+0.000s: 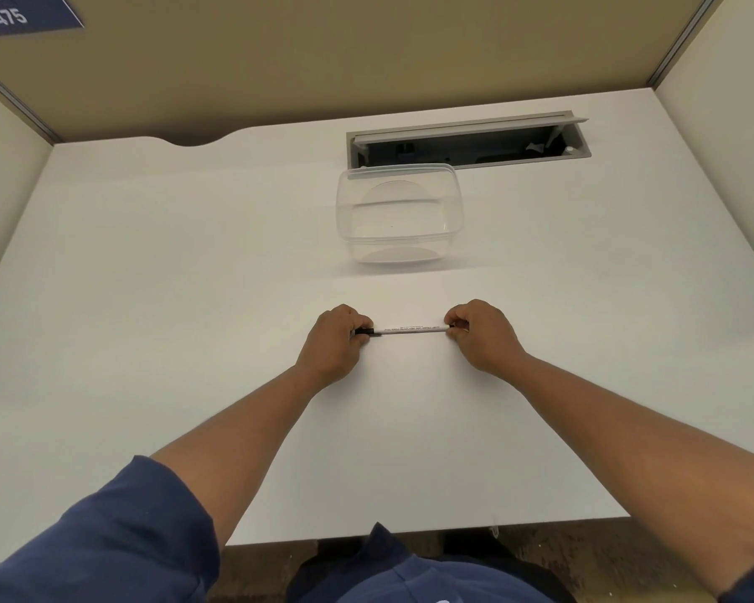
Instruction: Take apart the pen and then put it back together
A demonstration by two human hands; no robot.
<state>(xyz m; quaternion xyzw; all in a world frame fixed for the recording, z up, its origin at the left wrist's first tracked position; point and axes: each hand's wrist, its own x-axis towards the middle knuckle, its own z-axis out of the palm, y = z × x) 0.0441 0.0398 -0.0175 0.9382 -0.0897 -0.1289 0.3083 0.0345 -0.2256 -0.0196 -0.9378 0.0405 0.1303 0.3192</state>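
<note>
A thin white pen (410,330) with small black print runs left to right just above the white desk (149,298), near its middle. My left hand (334,343) pinches the pen's black cap at its left end. My right hand (482,332) grips the right end, where a small dark tip shows between the fingers. The pen looks whole, with its two ends hidden inside my fingers.
A clear plastic container (399,213) stands behind the pen, with nothing visible inside. Behind it an open grey cable slot (466,143) is cut into the desk. Beige partition walls close in the back and both sides. The desk's front edge runs near my body.
</note>
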